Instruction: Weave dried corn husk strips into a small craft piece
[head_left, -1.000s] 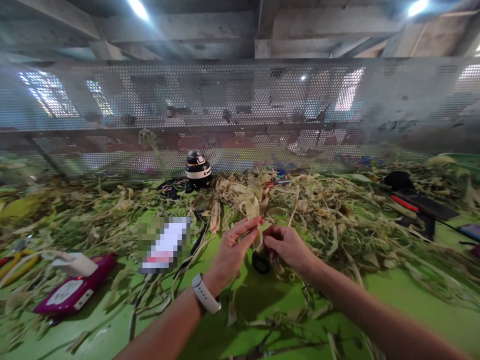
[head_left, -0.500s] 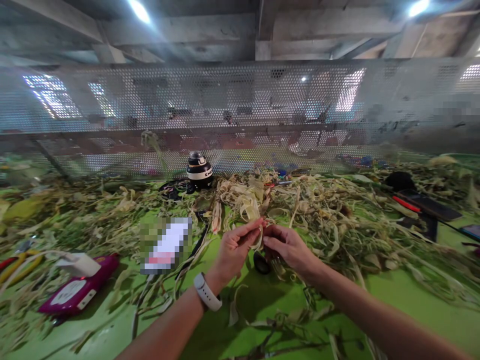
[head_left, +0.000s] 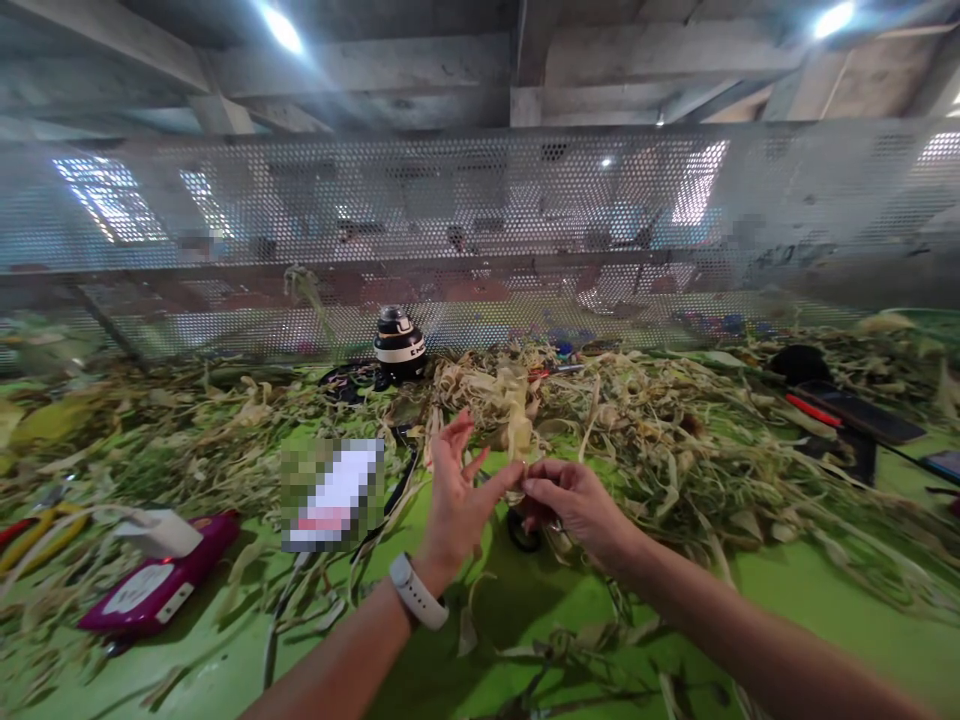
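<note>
A pale dried leaf strip (head_left: 517, 425) stands up between my two hands above the green table (head_left: 795, 590). My right hand (head_left: 574, 500) pinches the strip's lower end, fingers closed on it. My left hand (head_left: 457, 495) is beside it with the fingers spread apart; only the index fingertip touches the strip near the right hand's pinch. A white watch (head_left: 416, 592) sits on my left wrist. A small black round object (head_left: 519, 530) lies on the table just under my hands.
Heaps of dried leaf strips (head_left: 675, 430) cover the table. A black-and-white bottle (head_left: 398, 343) stands at the back by the perforated metal screen (head_left: 480, 230). A magenta device (head_left: 154, 585) and yellow pliers (head_left: 41, 525) lie left; dark tools (head_left: 840, 405) lie right.
My left hand let go of its pinch on the strip and spread its fingers upward. My right hand kept hold and moved slightly lower.
</note>
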